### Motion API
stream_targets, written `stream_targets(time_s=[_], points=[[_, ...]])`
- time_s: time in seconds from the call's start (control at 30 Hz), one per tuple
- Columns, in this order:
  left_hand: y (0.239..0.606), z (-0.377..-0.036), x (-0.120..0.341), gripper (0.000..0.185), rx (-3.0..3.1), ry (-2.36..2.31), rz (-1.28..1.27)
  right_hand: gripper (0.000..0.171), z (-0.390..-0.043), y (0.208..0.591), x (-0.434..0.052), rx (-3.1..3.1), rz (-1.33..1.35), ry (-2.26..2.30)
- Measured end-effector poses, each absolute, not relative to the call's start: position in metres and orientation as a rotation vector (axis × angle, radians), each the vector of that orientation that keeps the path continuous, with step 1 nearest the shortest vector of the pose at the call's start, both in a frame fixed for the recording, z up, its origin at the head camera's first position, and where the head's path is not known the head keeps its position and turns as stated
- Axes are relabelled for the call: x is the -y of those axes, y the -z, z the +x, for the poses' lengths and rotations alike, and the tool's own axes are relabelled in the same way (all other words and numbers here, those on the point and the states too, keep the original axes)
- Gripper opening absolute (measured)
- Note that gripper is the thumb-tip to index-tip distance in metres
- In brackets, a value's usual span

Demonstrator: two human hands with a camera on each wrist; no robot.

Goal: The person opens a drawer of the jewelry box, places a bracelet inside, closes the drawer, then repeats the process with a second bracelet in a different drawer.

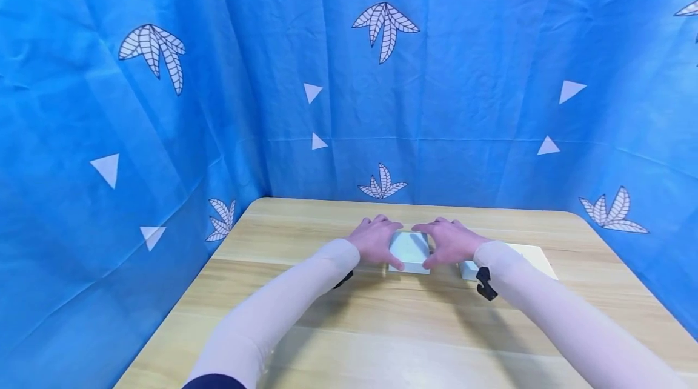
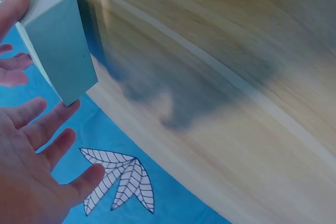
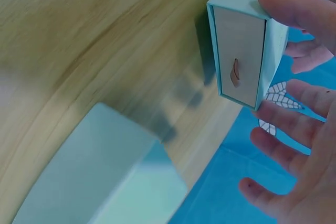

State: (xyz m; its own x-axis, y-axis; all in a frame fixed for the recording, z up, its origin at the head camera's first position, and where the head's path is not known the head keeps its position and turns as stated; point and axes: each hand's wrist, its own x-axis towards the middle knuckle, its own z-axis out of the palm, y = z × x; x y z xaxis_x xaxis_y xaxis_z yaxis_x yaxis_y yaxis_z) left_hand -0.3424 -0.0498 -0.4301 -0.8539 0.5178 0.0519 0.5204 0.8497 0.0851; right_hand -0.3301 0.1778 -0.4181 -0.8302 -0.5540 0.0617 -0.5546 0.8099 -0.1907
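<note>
While it sits on the table (image 1: 305, 316), both hands clasp the box (image 1: 410, 249). The left hand (image 1: 375, 239) and right hand (image 1: 450, 241) each curl fingers round its sides

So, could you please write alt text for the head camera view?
Both hands, left hand and right hand, hold a small pale blue-green cardboard box on a light wooden table. Another pale box lies beside the right wrist; blue patterned fabric surrounds the table.

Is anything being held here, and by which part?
Pale teal box, held between left hand and right hand by its opposite sides, thumbs at its near edge.
</note>
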Motion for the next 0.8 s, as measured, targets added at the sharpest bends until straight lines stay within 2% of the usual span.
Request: stream_targets(time_s=[0.8], points=[[0.428,-0.344,0.009,0.102,2.998,0.079,-0.89,0.093,-0.329,0.421,-0.217,3.021,0.827,-0.318]])
